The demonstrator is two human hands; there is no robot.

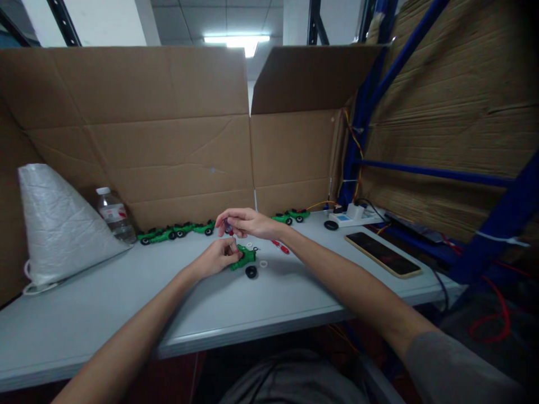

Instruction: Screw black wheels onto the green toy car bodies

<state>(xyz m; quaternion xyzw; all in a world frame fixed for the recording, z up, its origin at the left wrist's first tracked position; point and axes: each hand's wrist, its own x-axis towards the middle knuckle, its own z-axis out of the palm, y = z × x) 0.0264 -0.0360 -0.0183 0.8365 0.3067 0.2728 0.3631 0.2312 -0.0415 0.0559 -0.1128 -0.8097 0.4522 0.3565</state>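
Observation:
My left hand [215, 259] is closed on a green toy car body [247, 256], pressing it near the table top. Just above it, my right hand [250, 223] is closed round the handle of a small screwdriver [228, 227], red and dark in colour. The screwdriver points down toward the car body; whether its tip touches a screw is hidden by my fingers. Beside the body lie a loose black wheel [251, 272] and a white ring [263, 264]. A slim red tool [281, 247] rests to the right, partly behind my right forearm.
Several green toy cars [181, 230] line the cardboard wall [177, 151]. At left stand a white bag [63, 230] and a water bottle [114, 216]. On the right are a phone [382, 254], a power strip [356, 215], a black ring [330, 225] and blue rack posts [351, 163].

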